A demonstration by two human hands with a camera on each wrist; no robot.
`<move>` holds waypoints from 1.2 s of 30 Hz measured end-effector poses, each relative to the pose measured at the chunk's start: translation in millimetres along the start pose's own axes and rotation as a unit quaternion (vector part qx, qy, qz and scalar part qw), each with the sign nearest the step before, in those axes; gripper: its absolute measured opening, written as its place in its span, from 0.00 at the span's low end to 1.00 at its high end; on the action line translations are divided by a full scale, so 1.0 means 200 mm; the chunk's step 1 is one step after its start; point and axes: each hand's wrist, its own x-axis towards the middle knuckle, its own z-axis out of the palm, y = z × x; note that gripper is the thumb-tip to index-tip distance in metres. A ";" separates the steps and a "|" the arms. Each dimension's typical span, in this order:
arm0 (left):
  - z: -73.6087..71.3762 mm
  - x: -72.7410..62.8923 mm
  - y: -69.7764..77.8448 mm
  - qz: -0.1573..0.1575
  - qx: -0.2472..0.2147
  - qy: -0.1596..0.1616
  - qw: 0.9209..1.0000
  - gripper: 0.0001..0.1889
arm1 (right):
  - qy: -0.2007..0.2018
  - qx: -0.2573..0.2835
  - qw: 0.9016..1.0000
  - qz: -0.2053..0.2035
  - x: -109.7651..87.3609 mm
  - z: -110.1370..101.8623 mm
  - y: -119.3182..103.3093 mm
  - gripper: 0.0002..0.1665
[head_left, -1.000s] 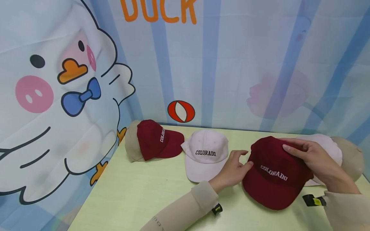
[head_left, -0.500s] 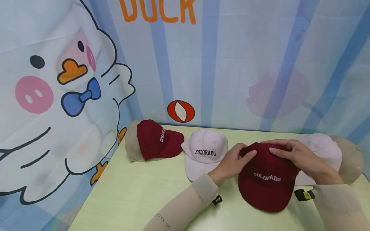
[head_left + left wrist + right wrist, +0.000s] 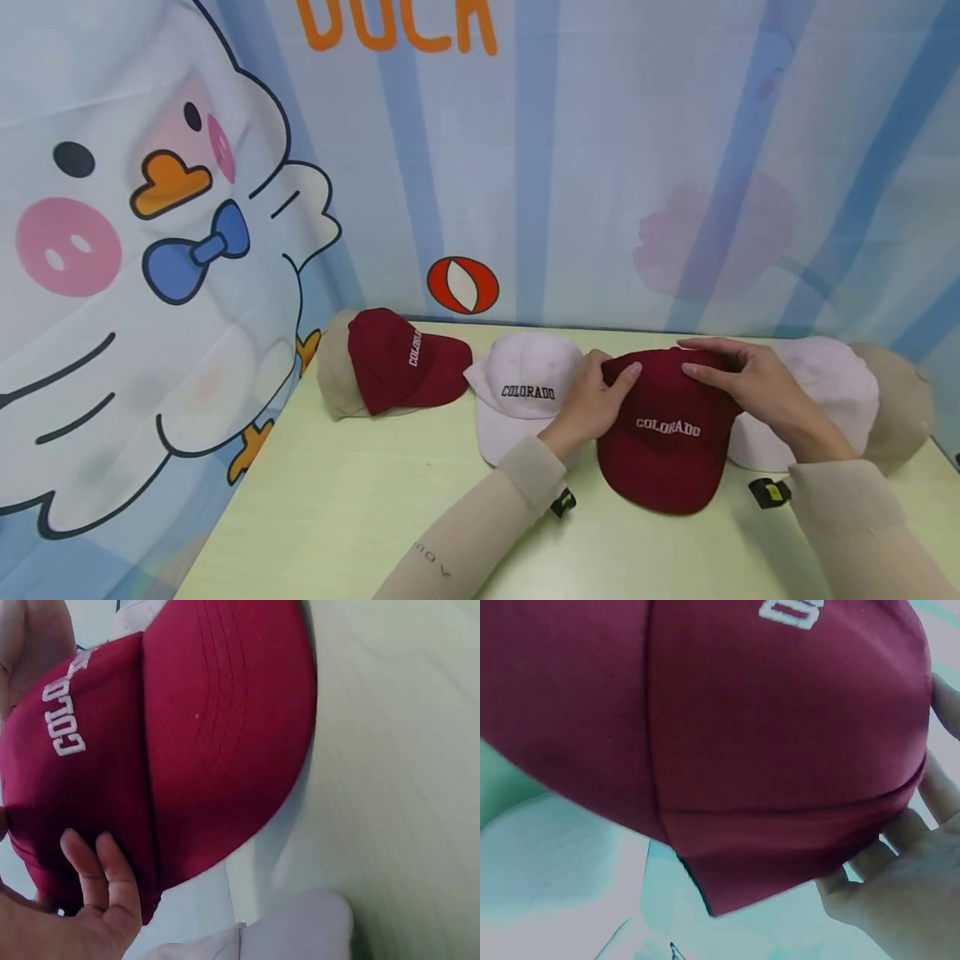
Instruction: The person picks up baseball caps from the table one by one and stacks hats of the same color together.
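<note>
A dark red baseball cap (image 3: pixel 667 433) with white COLORADO lettering hangs between both hands, brim toward me and tilted down. My left hand (image 3: pixel 592 400) holds the left side of its crown, thumb on the front. On the crown's upper right, my right hand (image 3: pixel 765 392) grips the fabric, thumb in front. In the left wrist view, left fingers (image 3: pixel 116 877) lie against the cap's side. The right wrist view has right fingers (image 3: pixel 892 840) at the crown's side and edge. To the left sits a white COLORADO cap (image 3: pixel 525 383), partly covered by my left hand.
At the far left a second dark red cap (image 3: pixel 390 358) is nested against a beige cap (image 3: pixel 333 367). Behind my right hand are a white cap (image 3: pixel 832 383) and a beige cap (image 3: pixel 900 408). A printed cloth backdrop (image 3: pixel 585 167) rises behind the pale table (image 3: pixel 337 508).
The held dark red cap has moved left and slightly back, closer to the gap between the white caps. My left hand has gone from its side edge to a hold on the crown.
</note>
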 end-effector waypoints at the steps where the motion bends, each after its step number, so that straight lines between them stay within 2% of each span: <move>1: 0.00 0.00 0.00 -0.002 0.001 0.004 1.000 0.21 | 0.004 -0.009 1.000 -0.005 0.01 0.00 0.00 0.37; 5: -0.01 0.00 0.00 -0.028 -0.002 0.003 1.000 0.25 | 0.023 -0.036 0.999 -0.020 0.04 0.02 0.01 0.36; 9: -0.01 0.01 -0.01 -0.054 0.012 -0.002 0.998 0.31 | 0.036 -0.028 0.998 -0.037 0.07 0.05 0.04 0.34; 13: -0.01 0.02 -0.02 -0.066 0.022 -0.004 0.998 0.34 | 0.050 -0.020 0.997 -0.051 0.11 0.09 0.07 0.31; 26: 0.01 0.02 -0.07 -0.068 0.049 -0.008 0.996 0.42 | 0.064 0.002 0.997 -0.038 0.20 0.17 0.09 0.28; 36: 0.00 0.00 -0.08 -0.043 0.053 -0.020 0.997 0.41 | 0.079 -0.016 0.996 -0.040 0.20 0.19 0.09 0.27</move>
